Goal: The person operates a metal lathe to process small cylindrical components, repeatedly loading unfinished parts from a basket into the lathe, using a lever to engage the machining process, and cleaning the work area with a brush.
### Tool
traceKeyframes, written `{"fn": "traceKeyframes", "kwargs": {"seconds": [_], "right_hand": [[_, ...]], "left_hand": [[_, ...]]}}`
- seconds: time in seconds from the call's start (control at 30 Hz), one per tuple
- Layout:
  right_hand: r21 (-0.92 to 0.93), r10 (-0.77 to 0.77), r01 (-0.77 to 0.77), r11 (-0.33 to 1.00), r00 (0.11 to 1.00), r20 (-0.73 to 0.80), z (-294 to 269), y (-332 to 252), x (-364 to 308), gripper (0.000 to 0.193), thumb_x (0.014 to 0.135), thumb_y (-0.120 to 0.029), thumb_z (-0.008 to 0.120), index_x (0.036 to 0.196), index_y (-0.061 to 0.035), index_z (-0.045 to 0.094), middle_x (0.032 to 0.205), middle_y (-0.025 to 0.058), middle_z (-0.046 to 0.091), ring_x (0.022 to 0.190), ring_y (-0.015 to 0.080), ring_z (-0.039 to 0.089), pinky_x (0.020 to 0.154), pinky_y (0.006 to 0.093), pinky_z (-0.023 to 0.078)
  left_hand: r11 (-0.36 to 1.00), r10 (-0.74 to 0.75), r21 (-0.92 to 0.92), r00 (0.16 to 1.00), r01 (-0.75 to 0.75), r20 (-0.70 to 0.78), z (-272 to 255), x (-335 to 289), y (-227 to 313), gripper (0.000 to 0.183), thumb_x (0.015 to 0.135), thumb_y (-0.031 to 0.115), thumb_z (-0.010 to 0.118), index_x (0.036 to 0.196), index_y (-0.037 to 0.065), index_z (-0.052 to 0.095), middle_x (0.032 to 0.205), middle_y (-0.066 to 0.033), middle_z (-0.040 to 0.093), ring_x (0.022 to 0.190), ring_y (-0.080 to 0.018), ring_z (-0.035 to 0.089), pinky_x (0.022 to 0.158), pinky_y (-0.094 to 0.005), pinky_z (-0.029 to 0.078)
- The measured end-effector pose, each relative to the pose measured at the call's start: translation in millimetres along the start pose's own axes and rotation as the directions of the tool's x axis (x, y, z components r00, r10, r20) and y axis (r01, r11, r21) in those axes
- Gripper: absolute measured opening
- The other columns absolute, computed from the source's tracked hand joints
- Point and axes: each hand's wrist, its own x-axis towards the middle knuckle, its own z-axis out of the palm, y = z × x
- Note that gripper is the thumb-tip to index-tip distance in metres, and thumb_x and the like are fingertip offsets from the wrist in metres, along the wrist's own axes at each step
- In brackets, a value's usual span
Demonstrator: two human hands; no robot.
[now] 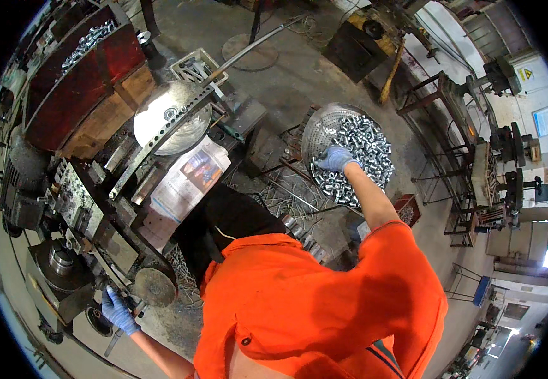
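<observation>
My right hand, in a blue-grey glove, reaches into a round perforated metal pan. Its fingers are bent together at the left side of a heap of small, shiny cylindrical metal parts; whatever lies between the fingertips is hidden. Low on the left, my gloved left hand is closed beside the machine's round handwheel, next to its levers. What that hand grips cannot be made out. Between the hands stands the machine, with a shiny round disc and a long bar with holes across it.
A printed paper sheet lies on the machine. At the far left, a dark red bin holds more metal parts. Thin rods and scrap lie below the pan. A small red box stands right of it. Drill presses line the right side.
</observation>
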Motion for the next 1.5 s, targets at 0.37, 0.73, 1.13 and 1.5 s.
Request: {"fn": "traceKeyframes", "kwargs": {"seconds": [0.37, 0.73, 1.13, 1.5], "right_hand": [[0.107, 0.160, -0.148, 0.983, 0.982, -0.104, 8, -20, -2, 0.071, 0.067, -0.061, 0.061, 0.098, 0.0019, 0.065, 0.103, 0.0227, 0.062, 0.097, 0.0332, 0.060, 0.086, 0.0373, 0.046], [0.874, 0.164, 0.302, 0.380, 0.908, -0.385, -18, -38, -32, 0.034, 0.077, -0.020, 0.070, 0.099, 0.0058, 0.063, 0.092, 0.0128, 0.067, 0.086, 0.0173, 0.062, 0.078, 0.0258, 0.048], [0.104, -0.840, 0.986, -0.130, -0.054, -0.539, -142, -330, -191, 0.036, 0.070, -0.026, 0.075, 0.099, -0.0068, 0.062, 0.116, 0.0183, 0.047, 0.107, 0.0341, 0.050, 0.089, 0.0383, 0.042], [-0.079, -0.894, 0.991, -0.108, -0.131, -0.428, -144, -399, -217, 0.035, 0.067, -0.022, 0.074, 0.099, -0.0114, 0.065, 0.109, 0.0153, 0.056, 0.095, 0.0315, 0.057, 0.082, 0.0376, 0.046]], "left_hand": [[0.995, 0.039, -0.090, 0.998, -0.044, -0.059, 2, -6, 9, 0.030, 0.091, 0.023, 0.055, 0.103, -0.003, 0.063, 0.082, -0.0057, 0.067, 0.066, -0.0109, 0.054, 0.062, -0.0269, 0.045], [0.984, 0.100, -0.149, 0.995, -0.101, -0.015, -24, -5, 20, 0.032, 0.091, 0.024, 0.054, 0.105, -0.003, 0.062, 0.080, -0.0042, 0.065, 0.065, -0.0094, 0.054, 0.062, -0.0255, 0.045], [0.861, 0.504, -0.185, 0.846, -0.474, 0.176, 10, -25, 214, 0.040, 0.084, 0.040, 0.058, 0.097, 0.004, 0.066, 0.075, -0.0122, 0.064, 0.067, -0.0192, 0.062, 0.063, -0.0318, 0.047], [0.755, 0.209, -0.655, 0.942, 0.014, 0.261, 1, -33, 191, 0.036, 0.085, 0.034, 0.061, 0.080, -0.001, 0.066, 0.056, -0.0016, 0.055, 0.051, -0.0078, 0.051, 0.047, -0.0255, 0.041]]}}
